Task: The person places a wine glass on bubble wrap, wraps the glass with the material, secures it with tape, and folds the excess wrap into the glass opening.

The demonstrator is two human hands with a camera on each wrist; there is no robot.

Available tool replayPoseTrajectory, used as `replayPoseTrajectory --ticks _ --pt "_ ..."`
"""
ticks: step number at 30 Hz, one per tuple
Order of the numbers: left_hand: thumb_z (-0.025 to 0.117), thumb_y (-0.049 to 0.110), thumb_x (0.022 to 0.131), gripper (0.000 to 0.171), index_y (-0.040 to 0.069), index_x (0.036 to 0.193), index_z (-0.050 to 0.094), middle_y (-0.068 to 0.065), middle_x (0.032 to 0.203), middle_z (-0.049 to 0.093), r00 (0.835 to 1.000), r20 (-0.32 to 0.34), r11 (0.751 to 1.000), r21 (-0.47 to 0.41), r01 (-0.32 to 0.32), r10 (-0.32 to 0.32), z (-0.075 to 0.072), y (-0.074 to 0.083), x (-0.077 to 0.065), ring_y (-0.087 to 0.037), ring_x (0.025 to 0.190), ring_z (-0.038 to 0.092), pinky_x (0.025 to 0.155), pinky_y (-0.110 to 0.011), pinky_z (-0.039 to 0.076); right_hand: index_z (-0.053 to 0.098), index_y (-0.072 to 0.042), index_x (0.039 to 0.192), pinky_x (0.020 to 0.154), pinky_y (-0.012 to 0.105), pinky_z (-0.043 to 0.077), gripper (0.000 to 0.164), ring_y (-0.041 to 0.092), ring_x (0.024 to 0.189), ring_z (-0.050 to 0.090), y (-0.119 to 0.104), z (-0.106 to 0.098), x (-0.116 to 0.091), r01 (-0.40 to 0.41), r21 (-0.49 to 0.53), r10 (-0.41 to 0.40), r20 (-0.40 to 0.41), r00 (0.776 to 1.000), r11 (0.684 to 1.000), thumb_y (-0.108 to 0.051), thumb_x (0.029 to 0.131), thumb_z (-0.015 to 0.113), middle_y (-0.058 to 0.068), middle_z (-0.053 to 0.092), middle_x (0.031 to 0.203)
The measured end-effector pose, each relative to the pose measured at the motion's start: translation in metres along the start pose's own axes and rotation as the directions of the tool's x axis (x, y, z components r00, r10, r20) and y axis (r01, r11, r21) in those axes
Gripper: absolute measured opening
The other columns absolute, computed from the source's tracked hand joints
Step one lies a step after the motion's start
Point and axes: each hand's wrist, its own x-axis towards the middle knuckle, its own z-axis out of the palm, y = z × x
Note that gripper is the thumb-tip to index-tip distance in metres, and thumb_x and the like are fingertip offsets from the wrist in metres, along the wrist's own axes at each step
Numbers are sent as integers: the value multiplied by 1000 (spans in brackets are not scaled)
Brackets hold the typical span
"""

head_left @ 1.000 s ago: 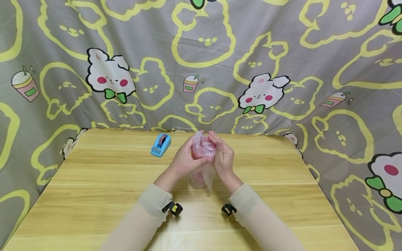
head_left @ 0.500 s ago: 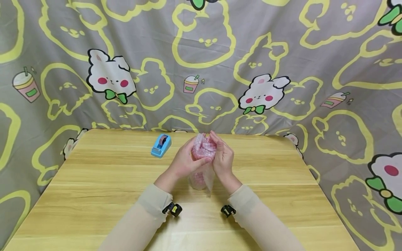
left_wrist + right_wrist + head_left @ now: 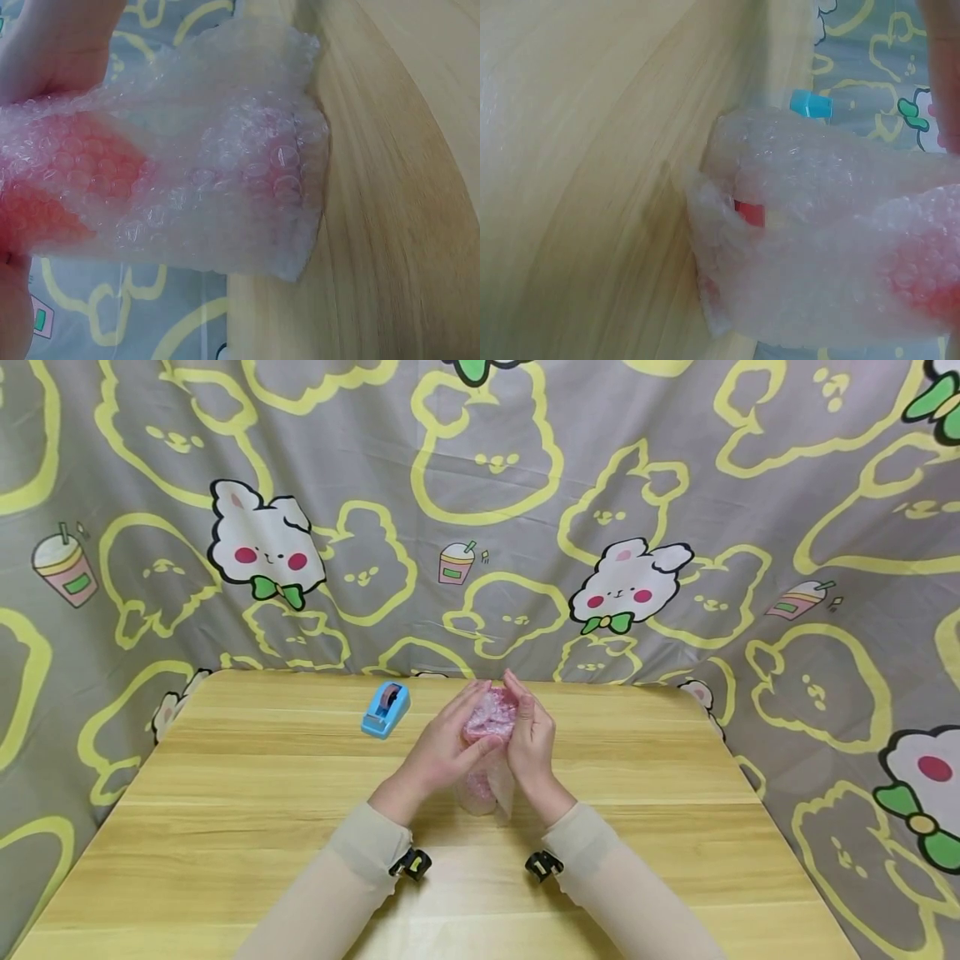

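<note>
A red thing wrapped in bubble wrap [image 3: 492,714] stands upright at the middle of the table in the head view, its crumpled top between both hands. My left hand [image 3: 448,739] grips its left side, thumb across the front. From the right, my right hand [image 3: 531,739] cups the wrap with its thumb raised along the side. The left wrist view shows the loose lower bubble wrap [image 3: 285,165] reaching the tabletop, with red showing through higher up. Through a gap in the wrap, a bit of the red thing [image 3: 750,214] appears in the right wrist view. Its kind is hidden.
A blue tape dispenser [image 3: 385,710] with a roll of tape stands left of the hands, toward the table's back edge. Beyond the wooden table [image 3: 247,793] hangs a grey patterned curtain [image 3: 510,543]. Small black cameras [image 3: 411,863] sit at both wrists.
The wrap's upper flap, raised a second ago, is now folded down at the top. My left fingers have moved over it toward the right, and my right hand has shifted slightly left.
</note>
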Motion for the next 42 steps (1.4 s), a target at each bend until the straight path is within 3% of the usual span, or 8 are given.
replayPoseTrajectory --ticks 9,15,25,37,42 --pt "39 58 102 75 2 152 38 -16 155 40 998 32 996 70 -52 50 0 2 0 -36 150 21 119 -52 23 62 16 120 111 32 39 34 50 123 53 5 -1 -1 -2 37 2 2 1000 999 7 106 33 30 60 127" --pt "32 63 101 78 3 150 43 -13 153 44 996 33 991 103 -86 83 0 1 -1 -36 149 22 118 -51 24 62 16 120 111 32 39 35 49 124 53 6 0 -2 1 41 -1 -3 1000 999 2 107 32 31 60 126" --pt "29 55 106 69 2 143 53 -13 148 51 985 -37 983 86 -163 167 3 1 -1 -34 148 26 120 -45 23 62 17 118 110 34 41 34 47 122 55 6 1 -2 12 33 -11 -13 1000 999 5 106 33 31 61 125" --pt "43 53 102 60 4 126 68 -11 129 66 959 -160 971 86 -223 235 7 -3 -4 -36 141 40 113 -45 36 63 18 117 108 33 42 36 48 119 57 5 -1 -6 -11 7 11 -21 1000 1000 3 107 31 30 61 124" --pt "50 51 100 56 3 120 72 -11 122 70 943 -194 962 89 -258 271 7 -3 -3 -33 135 49 109 -42 42 64 15 119 109 32 40 34 47 121 56 32 -8 -9 36 -47 -34 27 999 998 12 103 34 30 61 125"
